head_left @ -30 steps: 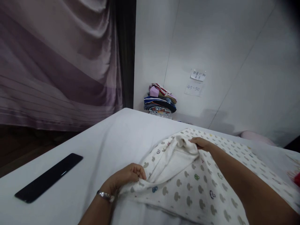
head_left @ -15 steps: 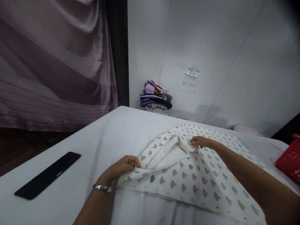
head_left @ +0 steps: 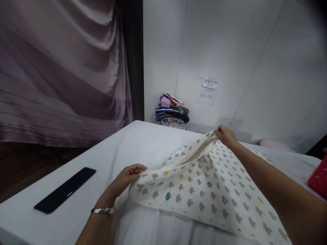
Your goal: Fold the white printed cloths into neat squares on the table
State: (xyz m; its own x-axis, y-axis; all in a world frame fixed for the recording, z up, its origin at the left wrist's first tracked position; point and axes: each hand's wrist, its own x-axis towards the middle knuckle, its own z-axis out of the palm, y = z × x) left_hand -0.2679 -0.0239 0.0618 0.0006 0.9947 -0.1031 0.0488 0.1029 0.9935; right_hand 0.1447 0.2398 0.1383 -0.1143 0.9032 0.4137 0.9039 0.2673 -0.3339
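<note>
A white cloth item [head_left: 201, 190] printed with grey mushrooms and a few coloured ones lies over the table in front of me. It has two layers, with a gap between them along the upper left side. My left hand [head_left: 130, 174], with a silver bangle at the wrist, pinches the cloth's left end between thumb and fingers. Farther back, my right hand [head_left: 227, 135] is closed on the edge and holds it raised above the table, so the fabric slopes up into a peak. The part of the cloth under my right forearm is hidden.
On the white table [head_left: 127, 143], a black phone-like slab [head_left: 65, 190] lies at the left. A stack of folded clothes [head_left: 172, 110] stands by the wall beyond the far edge. At the right is a red object [head_left: 318, 178]. A purple curtain [head_left: 63, 75] hangs on the left.
My right hand has risen and moved slightly right, pulling the cloth's edge up. The bunched white inside is now mostly covered. My left hand has shifted a little left and up along with the cloth.
</note>
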